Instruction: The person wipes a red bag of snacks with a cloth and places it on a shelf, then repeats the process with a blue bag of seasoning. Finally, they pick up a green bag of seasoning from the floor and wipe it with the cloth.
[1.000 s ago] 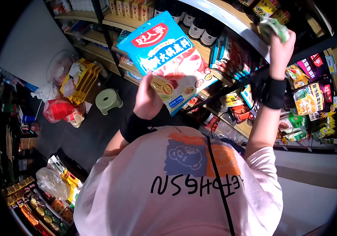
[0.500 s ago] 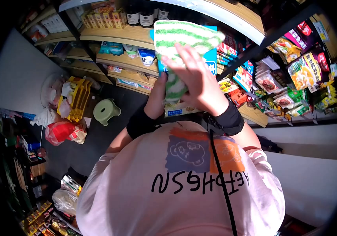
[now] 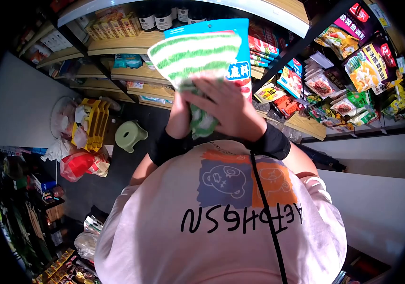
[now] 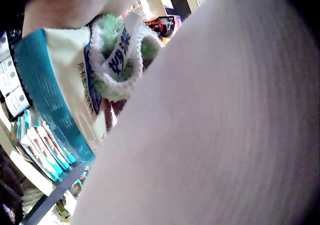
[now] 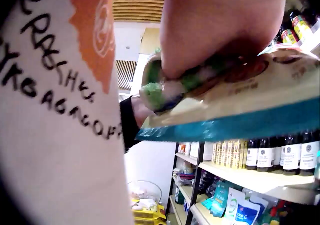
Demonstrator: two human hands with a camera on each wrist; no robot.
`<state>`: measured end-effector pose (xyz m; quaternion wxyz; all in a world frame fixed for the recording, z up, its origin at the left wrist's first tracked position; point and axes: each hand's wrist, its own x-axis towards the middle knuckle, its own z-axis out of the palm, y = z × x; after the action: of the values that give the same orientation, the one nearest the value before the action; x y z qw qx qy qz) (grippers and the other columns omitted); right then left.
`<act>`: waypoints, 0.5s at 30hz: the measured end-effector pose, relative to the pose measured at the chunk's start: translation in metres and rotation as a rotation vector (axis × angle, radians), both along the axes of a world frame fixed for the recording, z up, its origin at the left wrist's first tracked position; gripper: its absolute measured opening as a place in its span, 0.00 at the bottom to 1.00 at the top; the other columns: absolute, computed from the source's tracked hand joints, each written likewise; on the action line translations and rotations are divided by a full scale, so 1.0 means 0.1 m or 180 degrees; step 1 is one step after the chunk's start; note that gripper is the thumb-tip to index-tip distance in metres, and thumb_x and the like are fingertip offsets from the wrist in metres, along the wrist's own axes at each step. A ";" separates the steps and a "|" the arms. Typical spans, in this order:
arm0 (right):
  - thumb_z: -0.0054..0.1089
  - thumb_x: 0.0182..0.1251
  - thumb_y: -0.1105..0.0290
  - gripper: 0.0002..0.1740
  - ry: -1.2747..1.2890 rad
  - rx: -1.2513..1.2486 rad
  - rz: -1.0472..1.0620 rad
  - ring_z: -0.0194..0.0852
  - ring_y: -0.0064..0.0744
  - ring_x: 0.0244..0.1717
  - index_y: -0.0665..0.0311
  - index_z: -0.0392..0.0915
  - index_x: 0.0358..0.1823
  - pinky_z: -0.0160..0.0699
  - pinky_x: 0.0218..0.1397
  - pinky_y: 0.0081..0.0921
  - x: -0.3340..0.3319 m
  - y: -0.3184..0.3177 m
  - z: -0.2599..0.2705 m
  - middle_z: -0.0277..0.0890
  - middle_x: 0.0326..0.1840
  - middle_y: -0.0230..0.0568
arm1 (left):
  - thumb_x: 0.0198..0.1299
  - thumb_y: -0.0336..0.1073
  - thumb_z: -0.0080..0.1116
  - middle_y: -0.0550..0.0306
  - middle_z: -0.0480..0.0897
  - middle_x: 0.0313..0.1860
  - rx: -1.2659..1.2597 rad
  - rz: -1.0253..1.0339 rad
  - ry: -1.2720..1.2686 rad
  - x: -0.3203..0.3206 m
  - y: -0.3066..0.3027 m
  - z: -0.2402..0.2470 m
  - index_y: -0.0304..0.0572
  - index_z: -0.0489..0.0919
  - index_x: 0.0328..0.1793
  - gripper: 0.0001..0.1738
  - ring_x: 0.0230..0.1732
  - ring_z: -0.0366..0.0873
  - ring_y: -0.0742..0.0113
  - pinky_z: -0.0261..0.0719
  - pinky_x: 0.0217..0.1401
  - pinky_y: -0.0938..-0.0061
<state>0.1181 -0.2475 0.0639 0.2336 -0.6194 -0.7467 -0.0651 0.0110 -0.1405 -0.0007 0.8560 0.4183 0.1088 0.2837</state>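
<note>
My left hand [image 3: 179, 116] grips the lower left side of a large blue hotpot seasoning packet [image 3: 242, 47], held upright at chest height. Over the packet's front lies a green-and-white striped cloth [image 3: 198, 54]. With fingers nearly straight, my right hand [image 3: 231, 106] presses the cloth's lower part against the packet. In the left wrist view, the cloth [image 4: 112, 54] shows a folded edge with a white label, beside the packet's teal border [image 4: 65, 104]. From the right wrist, the packet [image 5: 240, 120] appears edge-on, with the cloth [image 5: 155, 97] bunched under the hand. The cloth hides most of the packet's print.
Wooden shelves [image 3: 112, 46] ahead carry dark bottles [image 3: 163, 20] and yellow boxes [image 3: 115, 28]. Colourful food packets [image 3: 368, 68] hang at the right. On the floor to the left are a green stool [image 3: 130, 136], a yellow crate [image 3: 97, 120] and a red bag [image 3: 76, 164].
My right hand has come down from the upper right with the cloth and onto the packet, then slid it lower left. The packet, tilted a second ago, now stands straighter in my left hand.
</note>
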 end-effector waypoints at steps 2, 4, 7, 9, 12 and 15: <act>0.70 0.33 0.69 0.50 0.0215 0.0003 -0.0085 0.54 0.51 0.72 0.49 0.63 0.68 0.61 0.64 0.47 0.12 0.05 0.09 0.55 0.73 0.48 | 0.75 0.49 0.29 0.50 0.73 0.59 -0.0210 -0.0162 0.0298 0.02 -0.04 0.06 0.35 0.64 0.67 0.28 0.58 0.73 0.66 0.71 0.62 0.72; 0.68 0.33 0.74 0.52 0.0063 0.0096 -0.0465 0.54 0.51 0.73 0.47 0.62 0.69 0.58 0.68 0.50 0.22 0.03 0.24 0.55 0.73 0.48 | 0.73 0.47 0.38 0.53 0.75 0.56 0.0151 -0.0168 0.0613 0.01 -0.04 -0.02 0.33 0.67 0.63 0.25 0.54 0.74 0.70 0.71 0.59 0.75; 0.69 0.35 0.74 0.50 -0.0053 0.0202 -0.0746 0.52 0.49 0.74 0.50 0.64 0.69 0.51 0.73 0.50 0.43 -0.03 0.31 0.58 0.73 0.43 | 0.71 0.42 0.47 0.55 0.78 0.53 0.0249 -0.0147 0.0843 0.02 -0.09 0.02 0.33 0.69 0.60 0.21 0.51 0.75 0.72 0.72 0.57 0.77; 0.69 0.35 0.74 0.49 -0.0047 0.0231 -0.0751 0.52 0.47 0.74 0.50 0.65 0.68 0.48 0.74 0.50 0.60 -0.08 0.26 0.58 0.73 0.41 | 0.71 0.42 0.45 0.56 0.78 0.51 0.0323 -0.0018 0.0474 0.00 -0.13 0.12 0.33 0.69 0.60 0.20 0.51 0.76 0.71 0.72 0.56 0.76; 0.67 0.41 0.74 0.44 0.0078 0.0169 -0.0709 0.52 0.45 0.74 0.47 0.66 0.67 0.49 0.75 0.48 0.55 -0.13 0.18 0.59 0.73 0.37 | 0.72 0.42 0.43 0.56 0.79 0.48 0.0305 0.0091 0.0226 -0.01 -0.09 0.15 0.35 0.69 0.60 0.19 0.46 0.77 0.71 0.75 0.52 0.75; 0.64 0.46 0.70 0.34 0.0039 0.0230 -0.0398 0.56 0.45 0.72 0.52 0.72 0.61 0.50 0.74 0.45 0.35 -0.10 -0.12 0.64 0.70 0.40 | 0.72 0.42 0.42 0.57 0.79 0.45 0.0090 0.0047 0.0441 -0.08 0.01 0.14 0.35 0.69 0.60 0.19 0.41 0.78 0.72 0.77 0.44 0.75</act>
<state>0.1534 -0.2570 0.0518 0.2558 -0.6564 -0.7023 -0.1026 0.0028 -0.1400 0.0132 0.8383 0.4482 0.1669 0.2619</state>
